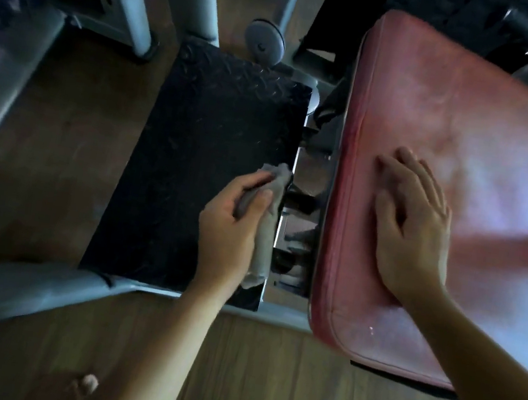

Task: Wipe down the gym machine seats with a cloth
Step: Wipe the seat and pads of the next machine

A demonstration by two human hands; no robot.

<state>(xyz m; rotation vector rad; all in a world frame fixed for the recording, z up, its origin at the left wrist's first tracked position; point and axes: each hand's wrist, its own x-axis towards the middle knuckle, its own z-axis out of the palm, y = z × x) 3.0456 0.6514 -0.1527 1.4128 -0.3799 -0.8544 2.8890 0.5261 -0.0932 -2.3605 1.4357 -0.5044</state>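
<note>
Over wooden floor [42, 139], the red seat pad [455, 125] is being pressed by the flat right hand [412, 229] — the grey cloth [266, 234] is being gripped by the left hand [231, 225], off the pad; wiping apparently not yet begun.

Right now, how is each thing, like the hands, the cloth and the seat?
pink seat pad: shiny with glare, not being wiped.
right hand: fingers straight, resting flat on the pink seat pad.
left hand: gripping the grey cloth.
grey cloth: bunched up, off the pink seat pad.
black footplate: lying flat below the left hand.
</note>
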